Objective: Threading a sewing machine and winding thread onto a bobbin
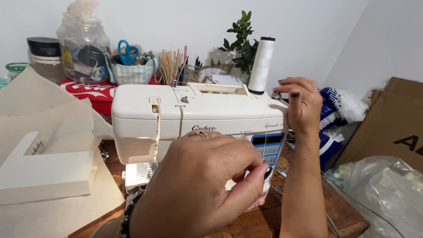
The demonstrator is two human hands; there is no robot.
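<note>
A white sewing machine (145,110) stands on a wooden table (343,211). My left hand (198,185) is close to the camera in front of the machine, with thumb and fingers pinched on a thin white thread (265,152) that runs up past the blue button panel (269,147). My right hand (304,105) rests on the machine's top right corner, fingertips at a small metal bobbin (276,94). A tall spool of white thread (261,65) stands on the machine just left of that hand.
A detached white machine part (44,172) lies on beige paper (48,110) at left. Behind the machine sit a glass jar (83,48), a fabric basket with blue scissors (128,53), wooden sticks (169,66) and a plant (242,44). A cardboard box (392,123) and a plastic bag (379,194) are at right.
</note>
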